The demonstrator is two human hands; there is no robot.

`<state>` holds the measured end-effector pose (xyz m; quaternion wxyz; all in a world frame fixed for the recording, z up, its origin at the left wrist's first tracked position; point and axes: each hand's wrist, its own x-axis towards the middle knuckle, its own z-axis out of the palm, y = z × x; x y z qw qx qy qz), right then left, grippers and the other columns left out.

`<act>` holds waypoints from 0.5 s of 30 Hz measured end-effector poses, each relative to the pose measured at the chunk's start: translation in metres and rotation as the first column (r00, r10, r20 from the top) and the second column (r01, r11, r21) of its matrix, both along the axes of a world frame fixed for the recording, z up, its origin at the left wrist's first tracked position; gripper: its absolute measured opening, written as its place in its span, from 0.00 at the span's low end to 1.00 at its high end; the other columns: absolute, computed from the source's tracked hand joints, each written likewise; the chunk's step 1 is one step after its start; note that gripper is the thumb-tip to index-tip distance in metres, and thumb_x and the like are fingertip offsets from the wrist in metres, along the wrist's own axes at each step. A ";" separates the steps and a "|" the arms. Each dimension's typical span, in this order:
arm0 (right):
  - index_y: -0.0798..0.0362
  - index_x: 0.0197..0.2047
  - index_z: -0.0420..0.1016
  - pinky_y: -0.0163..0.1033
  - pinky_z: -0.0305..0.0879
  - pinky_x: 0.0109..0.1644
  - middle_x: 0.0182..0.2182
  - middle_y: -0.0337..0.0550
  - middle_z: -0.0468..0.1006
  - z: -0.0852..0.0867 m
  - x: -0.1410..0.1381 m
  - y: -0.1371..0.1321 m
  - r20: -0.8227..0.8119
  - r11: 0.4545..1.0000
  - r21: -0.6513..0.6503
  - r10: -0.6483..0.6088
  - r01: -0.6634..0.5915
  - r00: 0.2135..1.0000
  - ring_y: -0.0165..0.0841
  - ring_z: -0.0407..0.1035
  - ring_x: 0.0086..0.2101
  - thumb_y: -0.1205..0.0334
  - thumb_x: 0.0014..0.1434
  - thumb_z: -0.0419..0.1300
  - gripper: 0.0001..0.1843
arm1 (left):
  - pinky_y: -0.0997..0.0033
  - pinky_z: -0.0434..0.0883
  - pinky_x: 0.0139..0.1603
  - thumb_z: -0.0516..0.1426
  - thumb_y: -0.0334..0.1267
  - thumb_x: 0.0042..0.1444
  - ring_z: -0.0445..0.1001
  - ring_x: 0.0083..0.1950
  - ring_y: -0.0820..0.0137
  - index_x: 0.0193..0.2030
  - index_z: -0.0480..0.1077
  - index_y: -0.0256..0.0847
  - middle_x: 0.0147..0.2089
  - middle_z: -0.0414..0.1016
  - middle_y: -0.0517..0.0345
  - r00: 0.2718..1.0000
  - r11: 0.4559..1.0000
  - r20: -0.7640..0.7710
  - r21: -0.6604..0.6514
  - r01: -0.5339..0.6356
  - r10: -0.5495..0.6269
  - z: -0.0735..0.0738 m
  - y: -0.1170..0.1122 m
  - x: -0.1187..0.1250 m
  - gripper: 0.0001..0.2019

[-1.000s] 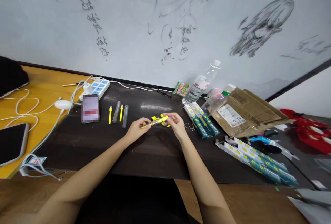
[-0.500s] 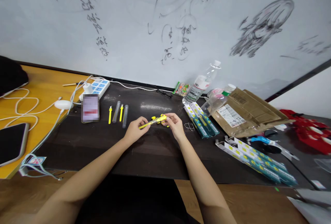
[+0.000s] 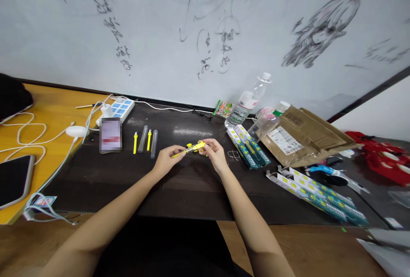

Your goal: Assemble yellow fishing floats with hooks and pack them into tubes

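Note:
Above the dark table, my left hand (image 3: 166, 159) pinches the left end of a slim yellow stick with a clear tube-like section (image 3: 191, 148). My right hand (image 3: 214, 154) closes its fingers on the thicker yellow end of the same stick. Small yellow pieces (image 3: 189, 145) show just behind it, partly hidden by the stick and my fingers. Left of my hands lie two loose yellow sticks, one at the far left (image 3: 135, 142) and one further right (image 3: 149, 140). Among them are two clear tubes, one between the sticks (image 3: 143, 139) and one nearest my left hand (image 3: 154, 144).
To the right lie printed narrow boxes (image 3: 248, 147), more opened boxes (image 3: 320, 196), a water bottle (image 3: 245, 104) and a cardboard parcel (image 3: 304, 136). A loose thin band (image 3: 233, 155) is beside my right hand. A phone (image 3: 110, 135) and power strip (image 3: 120, 110) are at left.
My left fingertips have shifted slightly up and right along the stick. The right hand keeps its hold, and the whole view has moved a little.

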<state>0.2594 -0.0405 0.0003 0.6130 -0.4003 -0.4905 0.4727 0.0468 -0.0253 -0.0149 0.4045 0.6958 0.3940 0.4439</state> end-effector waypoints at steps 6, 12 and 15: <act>0.49 0.40 0.73 0.38 0.74 0.34 0.43 0.43 0.77 0.001 0.001 0.000 0.030 1.000 0.002 -0.008 0.008 1.000 0.30 0.74 0.32 0.52 0.50 0.65 0.15 | 0.76 0.67 0.35 0.59 0.45 0.52 0.70 0.32 0.73 0.43 0.76 0.40 0.30 0.72 0.59 1.000 0.999 0.013 0.034 -0.002 0.002 0.001 0.000 0.000 0.15; 0.51 0.42 0.71 0.42 0.70 0.39 0.42 0.47 0.75 -0.001 0.015 0.004 0.319 0.949 0.166 -0.309 0.268 0.896 0.36 0.71 0.37 0.51 0.58 0.55 0.14 | 0.77 0.68 0.36 0.60 0.46 0.51 0.69 0.31 0.75 0.42 0.75 0.40 0.30 0.70 0.61 0.993 0.998 0.103 0.002 -0.061 0.060 0.001 0.008 -0.006 0.15; 0.52 0.39 0.73 0.45 0.65 0.46 0.39 0.47 0.73 -0.005 0.013 0.003 0.688 0.906 0.339 -0.422 0.252 0.590 0.39 0.66 0.41 0.59 0.59 0.54 0.10 | 0.77 0.68 0.36 0.60 0.46 0.50 0.70 0.32 0.75 0.42 0.75 0.40 0.30 0.70 0.61 0.991 0.995 0.098 0.006 -0.095 0.094 0.005 0.009 -0.010 0.15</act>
